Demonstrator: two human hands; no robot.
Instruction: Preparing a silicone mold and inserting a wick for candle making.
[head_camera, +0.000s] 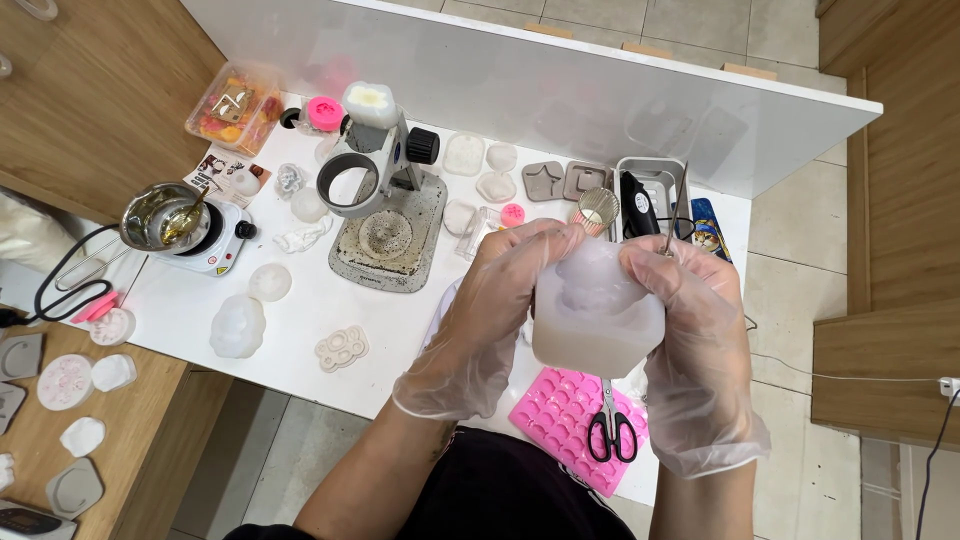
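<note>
Block: translucent white silicone mould block (597, 318), held above the white table (300, 300) edge, between both hands.
Left hand (492, 300): gloved fingers clamped on its left side.
Right hand (690, 320): gloved fingers clamped on its right side, equally near.
Long axis: roughly upright.

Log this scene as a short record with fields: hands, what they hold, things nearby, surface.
left hand: gloved, gripping the mould's left side
right hand: gloved, gripping the mould's right side
held: translucent white mould, lifted above the table
below: pink tray with scissors lying on it
left of hands: stand with ring; hotplate bearing a metal pot
behind: metal tin
surface: white table
</note>
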